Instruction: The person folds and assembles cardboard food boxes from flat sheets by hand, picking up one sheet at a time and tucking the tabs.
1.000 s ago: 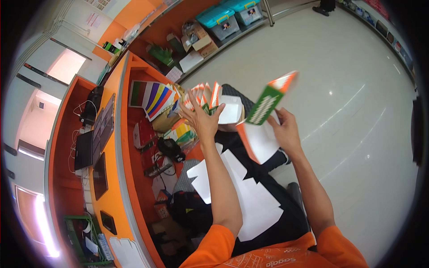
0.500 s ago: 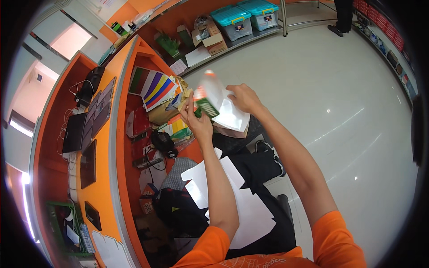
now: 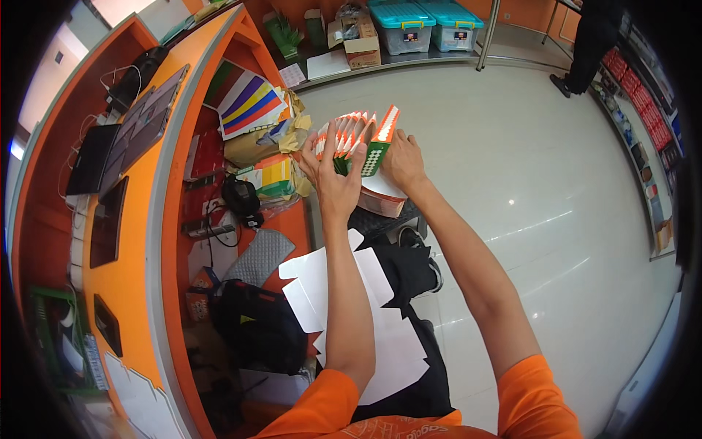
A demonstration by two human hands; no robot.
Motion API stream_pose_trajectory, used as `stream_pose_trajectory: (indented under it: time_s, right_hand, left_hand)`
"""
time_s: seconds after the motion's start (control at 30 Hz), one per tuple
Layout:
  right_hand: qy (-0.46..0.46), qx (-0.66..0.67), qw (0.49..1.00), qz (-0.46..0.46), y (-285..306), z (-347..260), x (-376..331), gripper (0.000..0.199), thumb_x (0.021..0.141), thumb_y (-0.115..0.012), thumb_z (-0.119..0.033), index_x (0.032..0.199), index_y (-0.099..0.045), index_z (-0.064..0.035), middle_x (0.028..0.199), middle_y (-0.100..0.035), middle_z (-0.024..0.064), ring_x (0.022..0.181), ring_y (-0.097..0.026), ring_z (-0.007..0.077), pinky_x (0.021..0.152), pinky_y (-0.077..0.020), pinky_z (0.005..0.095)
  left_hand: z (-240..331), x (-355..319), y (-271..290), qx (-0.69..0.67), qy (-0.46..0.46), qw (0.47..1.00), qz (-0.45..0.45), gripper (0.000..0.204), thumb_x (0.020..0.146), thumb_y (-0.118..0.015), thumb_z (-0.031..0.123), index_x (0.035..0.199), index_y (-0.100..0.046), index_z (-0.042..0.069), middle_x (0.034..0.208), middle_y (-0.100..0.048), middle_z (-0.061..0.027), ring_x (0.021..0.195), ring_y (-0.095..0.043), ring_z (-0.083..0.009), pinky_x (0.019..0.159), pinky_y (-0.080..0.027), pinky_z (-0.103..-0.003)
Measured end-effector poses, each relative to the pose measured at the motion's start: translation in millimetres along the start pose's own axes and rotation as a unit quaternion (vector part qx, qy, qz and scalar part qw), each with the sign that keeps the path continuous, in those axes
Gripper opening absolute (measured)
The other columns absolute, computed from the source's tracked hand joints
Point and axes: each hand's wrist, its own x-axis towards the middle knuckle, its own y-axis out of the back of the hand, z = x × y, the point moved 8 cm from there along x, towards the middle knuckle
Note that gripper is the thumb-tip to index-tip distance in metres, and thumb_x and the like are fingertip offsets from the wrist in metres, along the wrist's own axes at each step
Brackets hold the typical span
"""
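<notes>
Folded printed cartons (image 3: 349, 135), orange, white and green, stand fanned in a row in front of me. My left hand (image 3: 338, 179) is closed round them, with its thumb on the near side. The end carton (image 3: 379, 146) leans apart from the others at the right. My right hand (image 3: 404, 164) is against this end carton, its fingers curled and partly hidden behind it. Just below both hands lies a stack of flat card pieces (image 3: 384, 196) with a white top. A white die-cut card blank (image 3: 384, 344) rests across my lap, under my left forearm.
At the left stands an orange desk (image 3: 139, 241) with shelves holding papers, a black bag (image 3: 263, 325) and a headset-like black item (image 3: 240, 196). Teal-lidded bins (image 3: 402, 29) sit on a far low shelf. Another person's dark-clothed legs (image 3: 589, 47) are at the far right.
The view has shifted. The blurred carton by my left hand is now part of a fanned row. My right hand has moved off the white surface to the end carton.
</notes>
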Motion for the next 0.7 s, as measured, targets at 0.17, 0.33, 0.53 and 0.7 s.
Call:
stream_pose_trajectory:
  time_s: [0.17, 0.33, 0.53, 0.7]
  right_hand:
    - [-0.025, 0.048, 0.996, -0.077, -11.4, 5.4, -3.5, 0.020, 0.089, -0.054, -0.014, 0.101, -0.067, -0.0046, 0.102, -0.066, 0.0143, 0.100, -0.066, 0.0292, 0.083, -0.0532, 0.0464]
    - [-0.061, 0.012, 0.986, -0.154, -23.8, 10.6, -7.0, 0.033, 0.091, -0.052, -0.017, 0.121, -0.060, -0.0049, 0.105, -0.066, 0.0159, 0.103, -0.067, 0.0307, 0.084, -0.0530, 0.0500]
    - [-0.051, -0.066, 0.987, -0.140, -29.6, 10.5, -15.8, 0.053, 0.091, -0.054, -0.018, 0.143, -0.048, -0.0099, 0.122, -0.059, 0.0163, 0.110, -0.063, 0.0326, 0.083, -0.0527, 0.0507]
    - [-0.057, -0.069, 0.983, -0.158, -28.4, 11.4, -18.2, 0.056, 0.091, -0.057, -0.022, 0.144, -0.045, -0.0050, 0.126, -0.055, 0.0177, 0.119, -0.056, 0.0339, 0.092, -0.0474, 0.0520]
  left_hand:
    - [24.5, -3.1, 1.4, 0.059, -0.039, 0.997, 0.009, 0.067, 0.084, -0.075, 0.046, 0.142, -0.055, 0.019, 0.144, -0.037, -0.0216, 0.134, -0.033, -0.0420, 0.111, -0.028, -0.055]
    - [5.7, 2.3, 1.9, 0.038, -0.017, 0.999, 0.030, 0.054, 0.093, -0.068, 0.032, 0.142, -0.053, 0.015, 0.135, -0.046, -0.0190, 0.128, -0.043, -0.0378, 0.107, -0.035, -0.049]
    - [-0.2, 2.1, 0.9, 0.063, -0.019, 0.997, 0.036, 0.055, 0.094, -0.066, 0.027, 0.144, -0.051, 0.012, 0.127, -0.049, -0.0169, 0.120, -0.047, -0.0349, 0.105, -0.037, -0.047]
    - [-2.4, 3.2, 0.8, 0.029, -0.011, 0.999, 0.016, 0.055, 0.092, -0.068, 0.026, 0.143, -0.052, 0.013, 0.128, -0.049, -0.0153, 0.119, -0.047, -0.0346, 0.104, -0.037, -0.047]
